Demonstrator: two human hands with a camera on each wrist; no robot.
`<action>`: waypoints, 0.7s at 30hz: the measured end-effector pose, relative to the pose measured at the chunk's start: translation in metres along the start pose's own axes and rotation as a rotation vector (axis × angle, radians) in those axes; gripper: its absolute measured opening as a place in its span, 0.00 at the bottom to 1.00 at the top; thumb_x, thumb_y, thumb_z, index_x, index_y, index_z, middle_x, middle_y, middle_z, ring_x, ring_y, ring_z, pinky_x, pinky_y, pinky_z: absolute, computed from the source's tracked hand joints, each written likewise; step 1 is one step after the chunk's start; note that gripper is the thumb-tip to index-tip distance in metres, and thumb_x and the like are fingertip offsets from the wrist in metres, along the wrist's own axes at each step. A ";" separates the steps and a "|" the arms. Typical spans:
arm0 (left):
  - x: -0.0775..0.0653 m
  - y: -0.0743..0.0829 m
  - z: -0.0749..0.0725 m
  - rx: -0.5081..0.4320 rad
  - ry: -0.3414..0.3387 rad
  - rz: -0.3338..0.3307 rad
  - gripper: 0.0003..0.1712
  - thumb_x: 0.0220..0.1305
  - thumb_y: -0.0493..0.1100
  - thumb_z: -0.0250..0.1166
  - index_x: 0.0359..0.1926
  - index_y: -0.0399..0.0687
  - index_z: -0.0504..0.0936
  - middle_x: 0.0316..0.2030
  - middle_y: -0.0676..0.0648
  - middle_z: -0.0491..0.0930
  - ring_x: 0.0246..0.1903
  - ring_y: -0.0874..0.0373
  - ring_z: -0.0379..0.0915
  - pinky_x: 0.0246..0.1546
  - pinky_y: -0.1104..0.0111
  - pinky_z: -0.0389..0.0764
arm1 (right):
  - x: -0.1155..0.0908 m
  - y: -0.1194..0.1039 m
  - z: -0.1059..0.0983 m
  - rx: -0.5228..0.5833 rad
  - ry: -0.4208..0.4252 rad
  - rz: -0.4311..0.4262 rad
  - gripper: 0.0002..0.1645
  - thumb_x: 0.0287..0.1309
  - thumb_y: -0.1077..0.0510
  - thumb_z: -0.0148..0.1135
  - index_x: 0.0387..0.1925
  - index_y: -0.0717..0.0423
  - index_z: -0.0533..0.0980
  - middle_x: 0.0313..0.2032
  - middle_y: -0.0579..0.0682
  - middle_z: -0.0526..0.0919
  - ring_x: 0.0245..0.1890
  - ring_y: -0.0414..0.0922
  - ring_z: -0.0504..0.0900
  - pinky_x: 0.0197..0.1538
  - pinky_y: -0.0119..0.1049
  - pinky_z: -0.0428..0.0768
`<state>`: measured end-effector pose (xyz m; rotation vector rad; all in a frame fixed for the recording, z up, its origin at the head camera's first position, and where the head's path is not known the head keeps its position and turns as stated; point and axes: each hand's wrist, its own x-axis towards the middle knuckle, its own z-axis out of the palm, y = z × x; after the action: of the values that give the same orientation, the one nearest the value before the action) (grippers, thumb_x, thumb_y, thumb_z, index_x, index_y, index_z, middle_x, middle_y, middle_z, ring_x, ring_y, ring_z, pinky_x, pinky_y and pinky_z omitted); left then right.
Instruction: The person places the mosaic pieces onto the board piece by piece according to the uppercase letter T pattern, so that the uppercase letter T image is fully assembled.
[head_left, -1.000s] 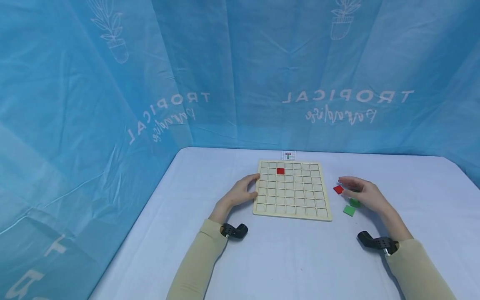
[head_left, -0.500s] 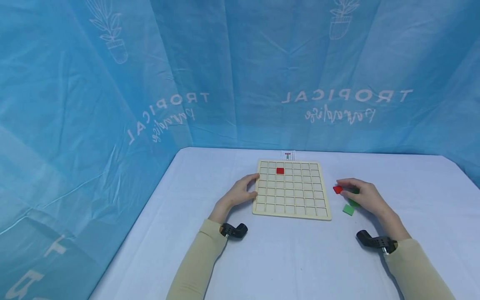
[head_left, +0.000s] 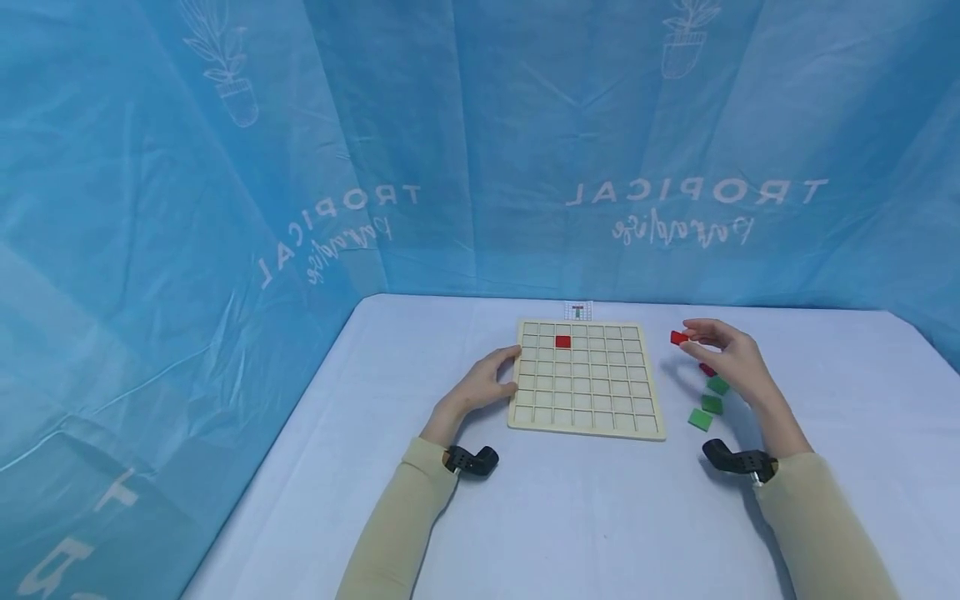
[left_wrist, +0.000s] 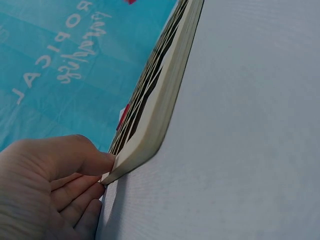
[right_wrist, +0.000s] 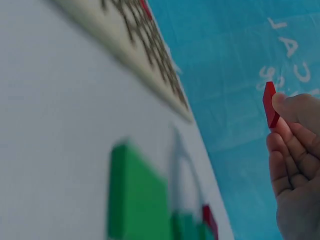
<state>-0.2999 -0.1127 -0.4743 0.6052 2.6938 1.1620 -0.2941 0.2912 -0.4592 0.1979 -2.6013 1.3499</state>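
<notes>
My left hand [head_left: 480,385] rests at the left edge of the pale gridded board [head_left: 585,431], thumb and fingertips apart along that edge. In the left wrist view the thumb [left_wrist: 95,157] touches the board's rim [left_wrist: 160,120]. One red square tile [head_left: 562,342] lies in a cell near the board's top. Above the table to the right, my right hand [head_left: 731,354] pinches another red tile [head_left: 678,337] between thumb and fingers. The right wrist view shows this tile [right_wrist: 270,105] held on edge at the fingertips.
Below the right hand lie a dark red tile [head_left: 707,368] and green tiles [head_left: 717,384], the nearest green tile [head_left: 701,419] lying toward me. A small printed card [head_left: 577,311] sits behind the board. Blue curtains [head_left: 510,150] hang behind the white table [head_left: 570,517].
My right hand took hold of the red tile, then lifted it from the table and away from me. A red tile and green ones came into view beneath. The left hand stayed put.
</notes>
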 end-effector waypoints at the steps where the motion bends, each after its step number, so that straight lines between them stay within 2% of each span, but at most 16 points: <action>1: 0.000 0.000 0.000 0.001 -0.001 -0.006 0.41 0.57 0.36 0.62 0.71 0.44 0.58 0.69 0.47 0.59 0.68 0.55 0.50 0.67 0.65 0.54 | 0.006 -0.001 0.004 0.007 0.003 -0.012 0.33 0.57 0.40 0.62 0.60 0.50 0.72 0.49 0.51 0.78 0.53 0.50 0.73 0.49 0.40 0.77; 4: 0.000 0.000 0.000 0.007 -0.001 -0.018 0.41 0.56 0.36 0.62 0.71 0.45 0.58 0.69 0.48 0.59 0.69 0.56 0.49 0.67 0.65 0.53 | 0.021 -0.013 0.016 0.057 -0.017 -0.049 0.32 0.58 0.42 0.61 0.60 0.51 0.72 0.50 0.50 0.77 0.54 0.49 0.73 0.54 0.48 0.74; 7: 0.001 0.000 0.000 0.006 0.000 -0.019 0.41 0.56 0.37 0.63 0.71 0.44 0.57 0.69 0.47 0.58 0.69 0.55 0.49 0.67 0.65 0.53 | 0.029 -0.041 0.029 0.120 -0.047 -0.052 0.32 0.60 0.46 0.62 0.60 0.59 0.70 0.51 0.57 0.76 0.55 0.54 0.72 0.56 0.55 0.71; 12: 0.001 -0.001 -0.001 0.000 0.001 -0.007 0.41 0.57 0.37 0.62 0.71 0.43 0.57 0.69 0.47 0.58 0.69 0.55 0.49 0.68 0.65 0.53 | 0.045 -0.063 0.056 0.190 -0.111 -0.029 0.31 0.60 0.51 0.63 0.60 0.61 0.70 0.52 0.59 0.75 0.55 0.54 0.72 0.58 0.51 0.72; 17: 0.002 -0.002 -0.003 0.002 -0.007 0.041 0.40 0.57 0.36 0.61 0.70 0.40 0.58 0.68 0.45 0.59 0.68 0.54 0.50 0.68 0.65 0.53 | 0.056 -0.069 0.079 0.240 -0.160 -0.029 0.31 0.59 0.51 0.63 0.60 0.61 0.70 0.51 0.60 0.75 0.55 0.54 0.72 0.57 0.49 0.73; 21: 0.001 -0.002 -0.003 -0.014 -0.014 0.045 0.40 0.56 0.36 0.62 0.69 0.39 0.58 0.68 0.44 0.59 0.68 0.54 0.50 0.67 0.66 0.53 | 0.058 -0.072 0.091 0.241 -0.185 -0.051 0.29 0.60 0.55 0.62 0.60 0.64 0.69 0.51 0.62 0.76 0.53 0.56 0.73 0.56 0.49 0.73</action>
<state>-0.3022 -0.1158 -0.4737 0.6730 2.6716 1.1818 -0.3462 0.1741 -0.4388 0.4424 -2.5498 1.6985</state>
